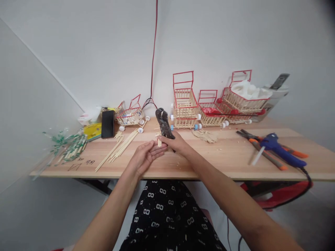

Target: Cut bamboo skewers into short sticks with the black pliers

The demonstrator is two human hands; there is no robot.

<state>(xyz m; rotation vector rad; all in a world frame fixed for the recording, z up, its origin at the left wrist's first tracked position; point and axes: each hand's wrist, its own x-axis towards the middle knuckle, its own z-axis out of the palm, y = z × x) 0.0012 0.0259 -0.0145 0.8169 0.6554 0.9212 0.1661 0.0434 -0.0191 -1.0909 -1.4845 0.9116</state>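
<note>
My right hand (177, 143) grips dark metal pliers (163, 122) by the handles, jaws pointing up and away over the wooden table (183, 164). A few short wooden stick pieces (159, 142) are pinched at the fingertips of the right hand. My left hand (145, 156) lies palm up beside them, fingers stretched toward the stick pieces and touching them.
Long wooden sticks (120, 148) lie left of my hands. Small stick-built carts with red frames (184, 101) line the back. A black phone (108, 123), green-tipped sticks (69, 144), a blue glue gun (281, 150), orange-handled tools (267, 153) and wood scraps (206, 136) are also there.
</note>
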